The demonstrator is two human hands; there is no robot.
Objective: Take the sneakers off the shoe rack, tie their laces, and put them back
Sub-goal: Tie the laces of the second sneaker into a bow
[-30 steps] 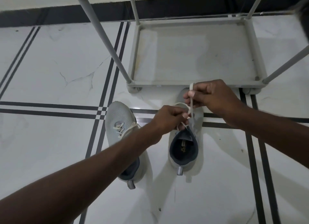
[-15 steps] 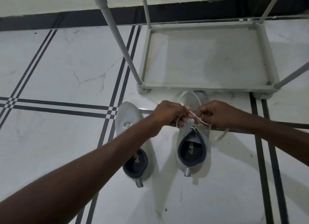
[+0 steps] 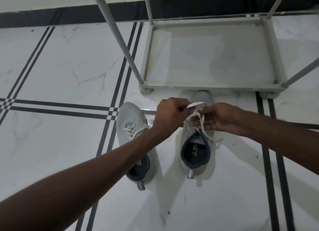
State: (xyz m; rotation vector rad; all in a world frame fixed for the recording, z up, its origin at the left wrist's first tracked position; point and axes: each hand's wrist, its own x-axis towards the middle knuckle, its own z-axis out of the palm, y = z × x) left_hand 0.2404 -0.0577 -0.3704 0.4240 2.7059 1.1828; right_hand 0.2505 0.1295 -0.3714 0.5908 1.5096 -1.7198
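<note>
Both grey sneakers are off the shoe rack (image 3: 207, 84) and sit side by side on the tiled floor (image 3: 60, 66), toes toward it, so the first part of the job looks done. The left sneaker (image 3: 133, 137) lies under the left forearm; its cream laces are bunched at the throat, but the arm covers enough that I cannot tell whether a finished bow is there.

The work right now is on the right sneaker (image 3: 196, 151), directly below the fingers. The left hand (image 3: 170, 117) is curled shut, pinching one end of a loop of the white lace (image 3: 196, 104) that arches from its fingertips across to the other hand. The right hand (image 3: 219, 117) has its fingers (image 3: 201, 122) mostly stretched out flat, with a lace strand running across them and trailing down past the shoe's collar to the floor; whether the thumb is pressing that strand I cannot make out.

To my eye the bow is half formed, not yet pulled tight. Left to do: cinch this knot, check the other shoe, and set the pair back on the rack's bottom tray, which stands bare just beyond the fingertips.
</note>
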